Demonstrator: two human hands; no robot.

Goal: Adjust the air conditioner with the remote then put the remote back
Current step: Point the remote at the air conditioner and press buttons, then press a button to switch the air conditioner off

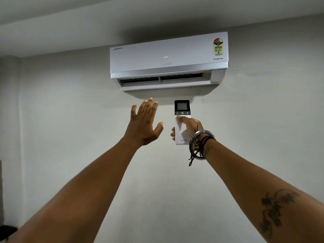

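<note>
A white wall-mounted air conditioner [169,58] hangs high on the wall, its bottom flap open and two small lights lit on its front. My right hand [190,128] holds a white remote [182,109] upright below the unit, screen end pointing up. The thumb rests on the remote just under the dark button strip with minus, power and plus. My left hand [145,124] is raised beside it to the left, palm toward the unit, fingers spread, holding nothing.
A plain pale wall [70,120] fills the view, with the ceiling [122,11] close above the unit. A dark object [7,230] shows at the bottom left corner. Bracelets and black cords circle my right wrist [200,145].
</note>
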